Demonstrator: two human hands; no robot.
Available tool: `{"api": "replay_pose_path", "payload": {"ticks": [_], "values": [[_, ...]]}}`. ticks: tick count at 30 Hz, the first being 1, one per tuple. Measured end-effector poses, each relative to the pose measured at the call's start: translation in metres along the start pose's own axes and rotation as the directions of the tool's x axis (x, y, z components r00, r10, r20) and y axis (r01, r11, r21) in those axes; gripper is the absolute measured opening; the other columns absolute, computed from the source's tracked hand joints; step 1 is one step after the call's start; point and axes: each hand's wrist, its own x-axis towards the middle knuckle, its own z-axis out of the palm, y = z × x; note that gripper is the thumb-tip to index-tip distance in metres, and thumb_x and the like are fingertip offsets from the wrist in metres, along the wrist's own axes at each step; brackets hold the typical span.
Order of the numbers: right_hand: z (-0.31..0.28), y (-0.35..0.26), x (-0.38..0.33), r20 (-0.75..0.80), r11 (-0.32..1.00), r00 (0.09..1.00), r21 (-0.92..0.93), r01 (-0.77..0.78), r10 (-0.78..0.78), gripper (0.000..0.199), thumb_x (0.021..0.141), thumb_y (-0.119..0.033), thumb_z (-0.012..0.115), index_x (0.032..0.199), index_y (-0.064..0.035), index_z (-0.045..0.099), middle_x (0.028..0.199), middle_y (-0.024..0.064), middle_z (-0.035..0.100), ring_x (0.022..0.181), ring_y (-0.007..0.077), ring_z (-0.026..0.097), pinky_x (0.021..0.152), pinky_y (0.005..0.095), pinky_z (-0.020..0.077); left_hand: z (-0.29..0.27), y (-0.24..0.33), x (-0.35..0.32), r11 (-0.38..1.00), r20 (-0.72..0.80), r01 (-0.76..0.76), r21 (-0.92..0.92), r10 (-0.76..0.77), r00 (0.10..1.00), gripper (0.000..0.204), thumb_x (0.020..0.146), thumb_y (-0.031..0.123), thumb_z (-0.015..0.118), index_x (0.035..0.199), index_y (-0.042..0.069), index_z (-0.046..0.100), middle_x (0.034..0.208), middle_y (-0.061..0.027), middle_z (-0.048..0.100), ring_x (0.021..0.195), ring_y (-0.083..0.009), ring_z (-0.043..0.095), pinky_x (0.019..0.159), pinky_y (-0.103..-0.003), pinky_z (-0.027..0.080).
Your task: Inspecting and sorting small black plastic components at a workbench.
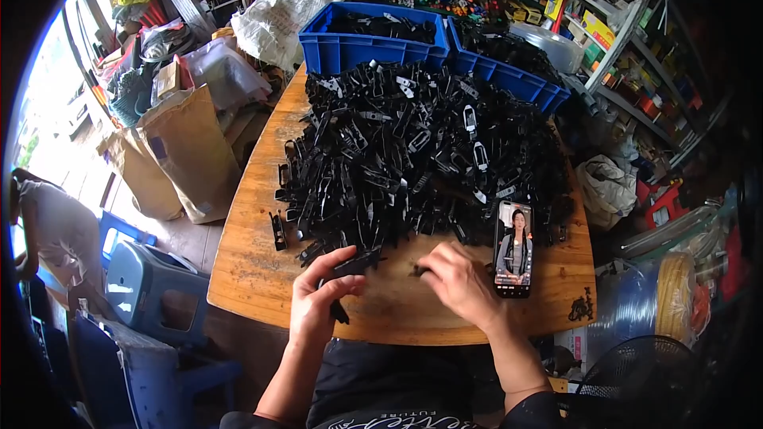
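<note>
My left hand (320,295) grips a long black plastic clip part (352,265) just above the near edge of the round wooden table (246,270). My right hand (458,280) rests on the wood beside it, fingertips pinched on a small black piece (416,272). A big heap of black clip parts (413,159) covers the table's middle, right beyond both hands.
A phone (513,249) with a lit screen lies to the right of my right hand. Two blue crates (362,40) (517,71) of black parts stand at the far edge. Paper sacks (187,151) and a grey stool (151,282) are on the left, with a person (56,230) beyond; shelving (636,56) is on the right.
</note>
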Motion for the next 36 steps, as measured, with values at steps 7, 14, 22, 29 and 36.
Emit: {"api": "replay_pose_path", "payload": {"ticks": [7,14,22,29,36], "values": [[-0.02,0.026,0.031,-0.259,0.951,0.952,-0.214,-0.224,0.166,0.027,0.078,-0.011,0.068,0.1,-0.0001,0.058,0.098,0.0141,0.058,0.09,0.0317,0.056,0.077,0.0389,0.0466,0.007,-0.002,0.002,0.999,0.026,0.027,-0.033,-0.026,0.999,0.041,0.079,-0.005,0.055,0.119,-0.005,0.053,0.086,-0.0128,0.065,0.074,-0.0167,0.064,0.069,-0.028,0.053],[-0.014,0.025,0.02,-0.33,0.924,0.886,0.308,-0.226,0.327,0.025,0.082,-0.005,0.066,0.105,0.0001,0.059,0.087,0.0056,0.063,0.07,0.0105,0.057,0.064,0.0238,0.0481,0.007,0.002,0.003,0.999,-0.001,-0.004,0.04,0.004,1.0,0.041,0.078,-0.003,0.056,0.119,-0.004,0.054,0.084,-0.0117,0.065,0.074,-0.0166,0.064,0.071,-0.027,0.052],[-0.014,-0.008,0.004,-0.019,0.195,0.856,0.976,-0.095,0.517,0.017,0.086,-0.007,0.062,0.1,-0.001,0.056,0.085,0.0082,0.062,0.068,0.0113,0.058,0.063,0.0228,0.0494,0.017,0.003,0.004,0.994,0.045,0.056,0.089,-0.06,0.997,0.045,0.078,-0.003,0.055,0.122,-0.002,0.053,0.088,-0.0131,0.067,0.08,-0.0165,0.065,0.077,-0.026,0.051],[-0.006,-0.046,-0.004,-0.046,0.493,0.929,0.857,-0.153,0.367,0.016,0.084,-0.004,0.065,0.097,0.0024,0.058,0.082,0.0047,0.063,0.073,0.0081,0.06,0.069,0.02,0.0493,0.029,-0.004,-0.002,0.982,0.141,0.087,0.165,-0.111,0.984,0.048,0.077,-0.005,0.059,0.125,0.0,0.053,0.095,-0.0091,0.067,0.086,-0.0135,0.064,0.082,-0.025,0.049],[-0.006,-0.042,-0.01,-0.085,0.62,0.945,0.772,-0.138,0.316,0.023,0.083,-0.01,0.069,0.1,0.0019,0.06,0.084,0.0025,0.061,0.075,0.0057,0.055,0.067,0.0184,0.0453,0.033,-0.006,-0.009,0.912,0.152,-0.058,0.406,-0.004,0.988,0.05,0.079,0.004,0.067,0.127,0.004,0.053,0.092,-0.0051,0.066,0.086,-0.0091,0.06,0.079,-0.021,0.046]]}}
